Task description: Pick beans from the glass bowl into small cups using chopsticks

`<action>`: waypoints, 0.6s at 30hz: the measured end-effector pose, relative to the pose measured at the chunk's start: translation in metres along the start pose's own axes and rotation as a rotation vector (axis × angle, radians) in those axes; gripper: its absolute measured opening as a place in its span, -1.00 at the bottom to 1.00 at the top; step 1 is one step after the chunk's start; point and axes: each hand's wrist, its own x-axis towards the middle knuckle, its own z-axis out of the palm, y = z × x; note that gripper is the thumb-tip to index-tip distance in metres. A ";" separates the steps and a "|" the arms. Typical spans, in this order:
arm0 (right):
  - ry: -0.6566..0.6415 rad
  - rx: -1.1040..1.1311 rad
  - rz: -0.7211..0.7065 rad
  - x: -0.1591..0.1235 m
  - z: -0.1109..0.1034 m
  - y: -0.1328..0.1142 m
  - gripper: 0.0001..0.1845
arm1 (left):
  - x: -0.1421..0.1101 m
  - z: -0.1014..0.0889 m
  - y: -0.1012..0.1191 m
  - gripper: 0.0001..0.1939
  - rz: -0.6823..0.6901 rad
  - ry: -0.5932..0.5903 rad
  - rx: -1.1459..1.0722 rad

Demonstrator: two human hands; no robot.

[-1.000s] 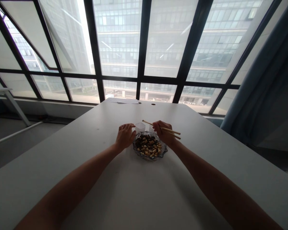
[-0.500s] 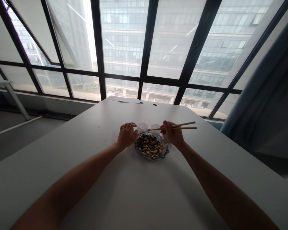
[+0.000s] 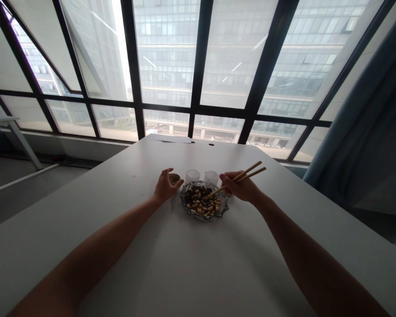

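A scalloped glass dish [image 3: 225, 207] of mixed light and dark nuts or beans sits on the white table [image 3: 191, 268]. My right hand [image 3: 241, 188] is closed on a pair of wooden chopsticks [image 3: 247, 172], whose tips dip into the dish. My left hand [image 3: 164, 187] rests left of the dish, fingers curled round a small dark cup [image 3: 174, 178]. Two small clear cups [image 3: 192, 175] [image 3: 211, 177] stand just behind the dish.
A sheet of paper [image 3: 171, 139] and a small dark hole [image 3: 211, 144] lie at the table's far edge. Large black-framed windows rise behind it. A blue curtain [image 3: 369, 132] hangs at the right. Another table's leg [image 3: 20, 143] shows at the far left.
My right hand turned the chopsticks from level above the cups down into the dish. My left hand slid left from the clear cup to the small dark cup.
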 end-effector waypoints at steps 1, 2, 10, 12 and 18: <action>0.016 0.030 0.016 0.000 0.000 0.000 -0.41 | 0.000 0.001 -0.002 -0.40 -0.020 0.003 -0.023; 0.024 0.057 0.030 0.000 0.001 -0.001 -0.39 | 0.001 0.002 -0.004 -0.38 -0.038 0.000 -0.045; -0.131 -0.013 0.041 -0.001 0.014 -0.005 -0.39 | 0.001 -0.002 -0.001 -0.38 -0.126 -0.082 -0.084; -0.114 -0.077 0.020 -0.001 0.015 -0.005 -0.41 | 0.001 -0.003 0.000 -0.39 -0.126 -0.085 -0.083; 0.019 -0.172 -0.027 0.000 0.009 -0.009 -0.39 | 0.002 -0.003 0.001 -0.39 -0.131 -0.105 -0.086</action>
